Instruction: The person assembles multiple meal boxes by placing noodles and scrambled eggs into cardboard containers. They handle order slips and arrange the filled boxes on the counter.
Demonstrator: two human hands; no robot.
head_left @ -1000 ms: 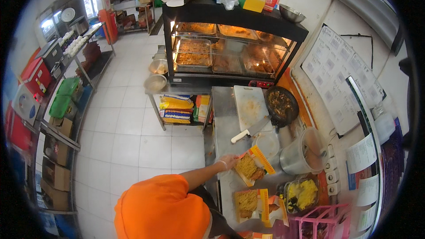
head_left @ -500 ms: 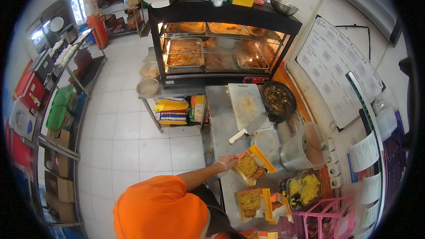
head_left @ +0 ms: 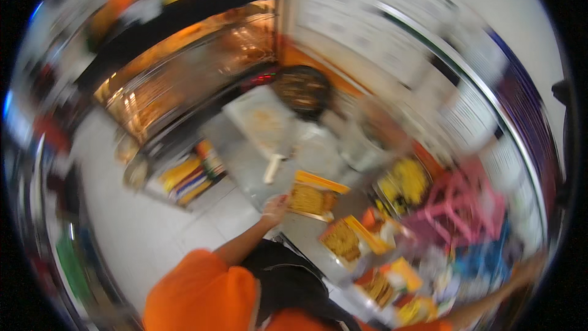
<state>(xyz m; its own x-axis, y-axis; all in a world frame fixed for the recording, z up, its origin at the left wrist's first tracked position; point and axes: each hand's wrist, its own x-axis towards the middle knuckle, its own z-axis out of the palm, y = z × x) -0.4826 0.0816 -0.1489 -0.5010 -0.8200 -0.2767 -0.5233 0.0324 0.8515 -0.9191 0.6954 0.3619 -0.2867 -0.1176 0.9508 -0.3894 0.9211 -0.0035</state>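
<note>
Food box (head_left: pixel 312 199), a yellow-orange carton lying open with browned fried pieces inside, sits on the steel counter (head_left: pixel 245 165) just beyond the fingertips of the left hand (head_left: pixel 274 208). That hand reaches out from an orange sleeve and meets the box's near edge; motion blur hides the fingers, so I cannot tell whether they pinch the flap or only rest against it. To the right of that hand and nearer the body, a second open box (head_left: pixel 344 240) holds the same sort of filling, and further right, toward the lower edge, more filled cartons (head_left: pixel 383 285) lie in a loose row. The right hand (head_left: pixel 531 266) is stretched far to the right, close to the frame's rim, smeared to a streak; its grip and anything in it cannot be made out. Beyond the left hand lie a pale cutting board (head_left: pixel 263 119) with a light handle and a dark pan (head_left: pixel 301 89), with a lit display case (head_left: pixel 190 67) past those. Judging by the layout, filling looks largely done, since every visible carton already holds food, while all stand open, so closing them appears to remain.
</note>
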